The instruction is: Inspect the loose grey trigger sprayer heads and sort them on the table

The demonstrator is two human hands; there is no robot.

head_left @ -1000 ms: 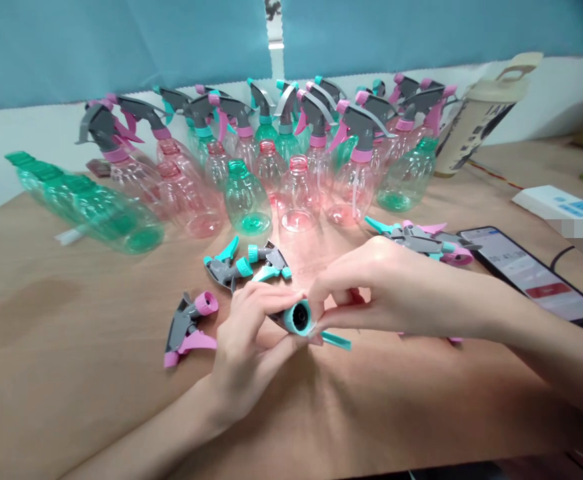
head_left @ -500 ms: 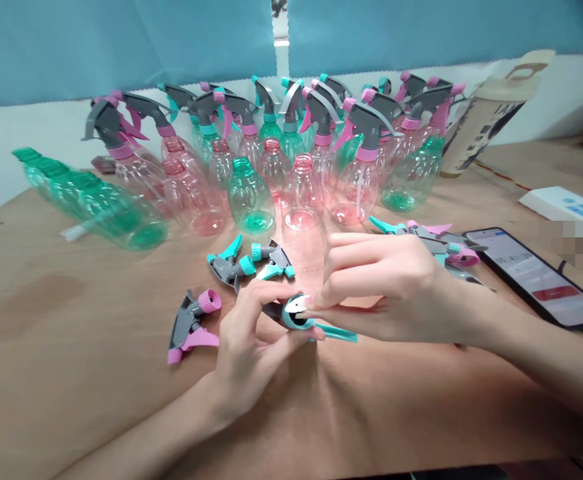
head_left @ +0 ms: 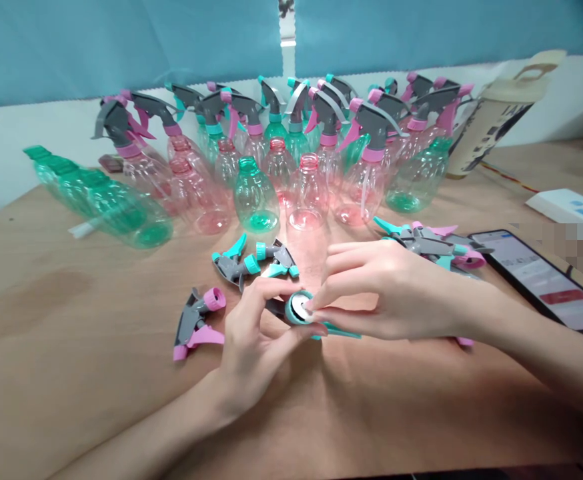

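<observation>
My left hand (head_left: 259, 337) grips a trigger sprayer head by its teal collar (head_left: 291, 315), thumb below and fingers above, with the collar's opening facing me. A white round gasket (head_left: 300, 307) lies in that opening, and the fingertips of my right hand (head_left: 366, 287) pinch at it. The sprayer's teal trigger (head_left: 339, 330) sticks out under my right fingers. Just behind my left hand lie two grey-and-teal sprayer heads (head_left: 234, 263). A grey-and-pink sprayer head (head_left: 196, 323) is on the table to the left.
Pink and green bottles (head_left: 256, 200) stand in rows at the back, many with sprayer heads fitted. More loose sprayer heads (head_left: 426, 243) are piled right of my right hand, beside a phone (head_left: 541, 280). A tall beige cup (head_left: 496, 117) and a white box (head_left: 571, 207) stand farther right.
The white gasket has gone from tilted in my right fingers to lying flat within the teal collar. My right fingertips remain on it; the left hand keeps its hold. The view has shifted slightly.
</observation>
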